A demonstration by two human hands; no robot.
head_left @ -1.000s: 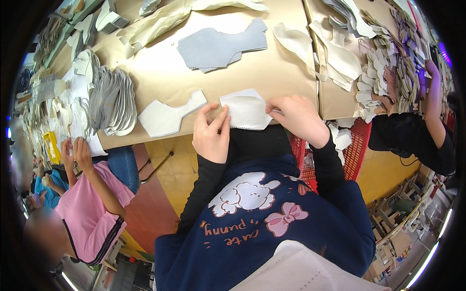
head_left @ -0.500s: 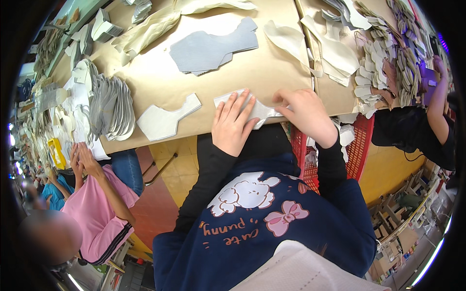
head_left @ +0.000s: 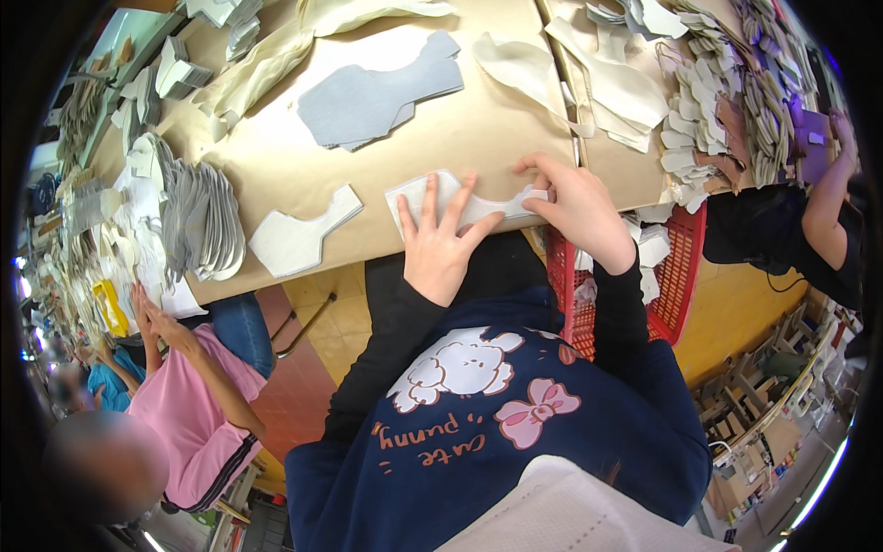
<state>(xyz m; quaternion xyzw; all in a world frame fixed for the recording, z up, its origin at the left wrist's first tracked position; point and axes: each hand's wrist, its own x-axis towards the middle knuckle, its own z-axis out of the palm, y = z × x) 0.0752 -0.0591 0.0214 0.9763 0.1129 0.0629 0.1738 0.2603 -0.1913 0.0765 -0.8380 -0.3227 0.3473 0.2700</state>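
Observation:
On the near edge of the brown-covered table lies a white, flat cut piece (head_left: 447, 189), broad at the left and narrowing to the right. My left hand (head_left: 436, 250) presses flat on its broad part, fingers spread. At the narrow end, my right hand (head_left: 581, 210) has its thumb and bent fingers round the tip; the index finger arches above it. To the left rests a similar white piece stack (head_left: 296, 235). Beyond my hands is a stack of grey cut pieces (head_left: 368, 99).
Grey curved pieces (head_left: 204, 221) stand in a row at the left. Cream sheets (head_left: 612, 87) lie at the far right, near heaps of cut pieces (head_left: 699, 129). A red basket (head_left: 679, 267) is below the table edge. A co-worker in pink (head_left: 198, 377) sits at the left.
My left hand's fingers have spread wider on the white piece. The piece now lies flatter with its narrow end extended right, and my right hand's index finger has lifted away from the thumb.

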